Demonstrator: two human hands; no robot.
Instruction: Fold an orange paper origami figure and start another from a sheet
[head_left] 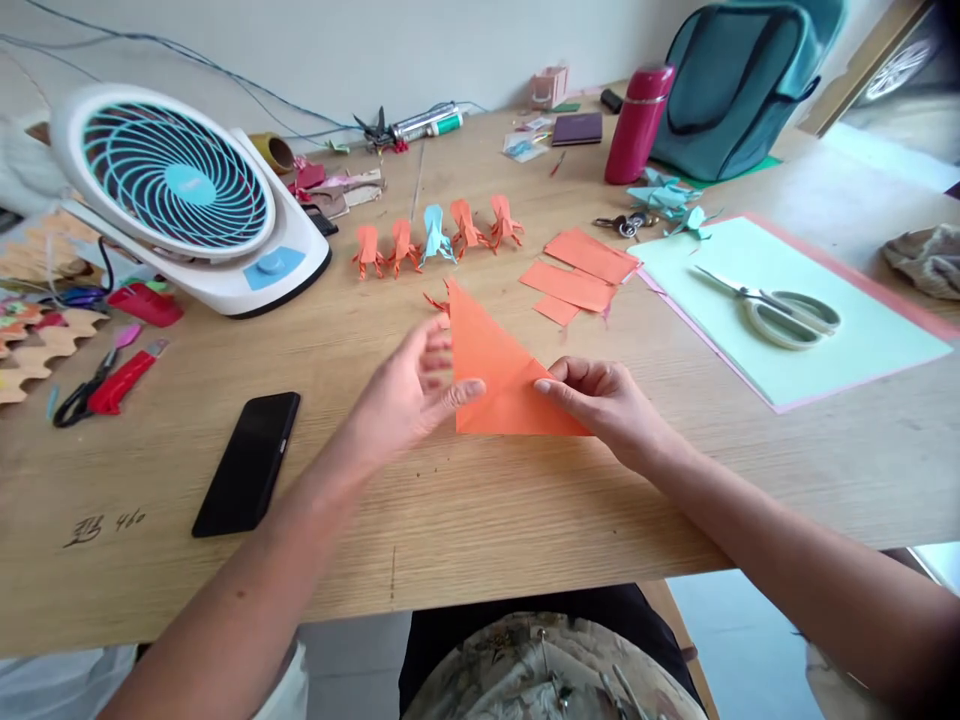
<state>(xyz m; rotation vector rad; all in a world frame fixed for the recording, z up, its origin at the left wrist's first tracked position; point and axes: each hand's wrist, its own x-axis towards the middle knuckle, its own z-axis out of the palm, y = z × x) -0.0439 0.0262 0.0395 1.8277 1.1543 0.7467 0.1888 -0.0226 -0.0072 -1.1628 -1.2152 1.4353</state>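
Observation:
An orange paper folded into a triangle (495,370) lies on the wooden table (480,500) in front of me. My left hand (409,390) grips its left edge, thumb on top and fingers behind the sheet. My right hand (600,400) pinches the paper's lower right part with fingers curled. Behind the sheet stands a row of small folded paper figures (435,240), orange ones and one light blue.
A black phone (247,460) lies at the left. A white desk fan (187,195) stands at the back left, red cutters (120,380) near it. Orange paper pieces (581,275), a green sheet (787,310) with scissors (780,310), a red bottle (637,125) and a teal backpack (739,85) fill the right.

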